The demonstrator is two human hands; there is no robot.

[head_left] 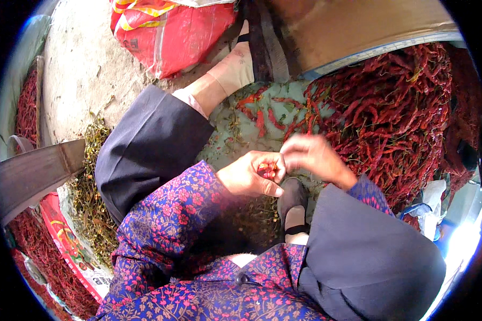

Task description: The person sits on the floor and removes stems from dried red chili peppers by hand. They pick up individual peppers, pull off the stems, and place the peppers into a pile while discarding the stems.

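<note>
My left hand (pixel 249 174) is curled around a small bunch of red chillies (pixel 268 170), whose ends show between the fingers and thumb. Close against it on the right is my right hand (pixel 316 158), its fingers bent and smeared by motion. Whether those fingers pinch anything is hidden. Both hands are above the floor, between my bent knees. To the right lies a big heap of dried red chillies (pixel 391 112). Several loose chillies (pixel 260 117) are scattered on a pale sheet (pixel 219 142) beyond the hands.
A red sack (pixel 174 40) stands at the far side, and a large cardboard piece (pixel 359 29) borders the heap. Brownish-green stems (pixel 93 198) are piled by my left knee. More chillies (pixel 53 257) lie at the lower left. A white plastic bag (pixel 432 206) sits at the right.
</note>
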